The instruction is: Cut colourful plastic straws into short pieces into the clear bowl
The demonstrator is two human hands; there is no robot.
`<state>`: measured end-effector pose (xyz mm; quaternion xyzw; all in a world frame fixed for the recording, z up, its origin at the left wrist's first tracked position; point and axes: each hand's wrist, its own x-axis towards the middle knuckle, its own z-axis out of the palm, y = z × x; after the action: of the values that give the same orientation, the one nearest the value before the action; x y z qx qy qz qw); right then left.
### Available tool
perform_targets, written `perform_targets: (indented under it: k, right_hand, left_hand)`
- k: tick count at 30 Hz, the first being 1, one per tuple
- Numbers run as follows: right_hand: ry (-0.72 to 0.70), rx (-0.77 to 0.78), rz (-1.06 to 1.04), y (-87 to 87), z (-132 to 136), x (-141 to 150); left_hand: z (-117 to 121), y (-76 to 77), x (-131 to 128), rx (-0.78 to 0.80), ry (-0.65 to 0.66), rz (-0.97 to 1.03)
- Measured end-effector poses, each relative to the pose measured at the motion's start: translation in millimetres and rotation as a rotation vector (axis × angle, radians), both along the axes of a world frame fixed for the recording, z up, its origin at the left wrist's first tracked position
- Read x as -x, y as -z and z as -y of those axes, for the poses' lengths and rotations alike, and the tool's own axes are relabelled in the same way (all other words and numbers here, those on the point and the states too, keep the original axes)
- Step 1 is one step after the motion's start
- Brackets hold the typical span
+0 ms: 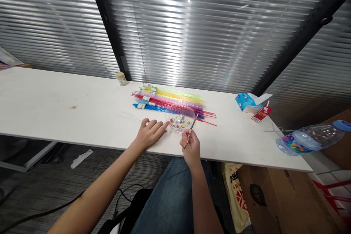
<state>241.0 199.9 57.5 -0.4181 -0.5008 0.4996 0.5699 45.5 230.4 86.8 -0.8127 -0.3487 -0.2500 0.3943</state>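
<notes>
My left hand (pixel 150 132) lies on the white table with its fingers stretched toward a clear round bowl (pixel 165 117); the index fingertip is at the bowl's left side. Inside the bowl are many small coloured pieces (pixel 179 121), red, blue, white and yellowish. My right hand (pixel 190 147) grips a pair of copper-handled scissors (pixel 192 126) at the bowl's near right, blades pointing up and away. Just behind the bowl lie bundles of thin plastic straws, among them yellow (pixel 181 95), red (pixel 159 101) and blue (pixel 150 107), with paper labels around their left ends.
A small lidded jar (pixel 121 79) stands at the table's back edge. On the right are a blue tissue pack (pixel 245 102), a red drink carton (pixel 261 113) and a plastic bottle (pixel 309 139) lying near the edge. Below sits a cardboard box (pixel 285 197). Window blinds (pixel 175 25) rise behind the table.
</notes>
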Motion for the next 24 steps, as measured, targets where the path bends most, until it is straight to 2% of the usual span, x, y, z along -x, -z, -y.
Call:
perform_targets:
  k: [5,8,11,16,19,24]
  right_hand:
    - [0.021,0.01,-0.083,-5.0,-6.1,-5.4]
    - [-0.026,0.023,-0.165,-3.6,-4.5,-4.5]
    - [-0.102,0.024,-0.161,0.0,-0.3,-5.3]
    - [-0.23,0.013,0.044,-0.6,3.6,-9.2]
    - [-0.24,0.015,0.186,-5.7,3.4,-9.7]
    - [-0.279,0.023,0.263,-11.3,3.7,-10.1]
  left_hand:
    - [-3.1,1.3,-0.6,0.031,-0.019,0.002]
    - [-4.6,4.8,1.2,0.026,-0.064,0.045]
    - [-5.5,7.3,2.2,0.014,-0.12,0.114]
    - [-5.0,7.0,1.3,0.04,-0.172,0.152]
    - [-4.4,7.1,1.2,0.047,-0.187,0.154]
    - [-4.7,8.8,2.4,0.076,-0.202,0.148]
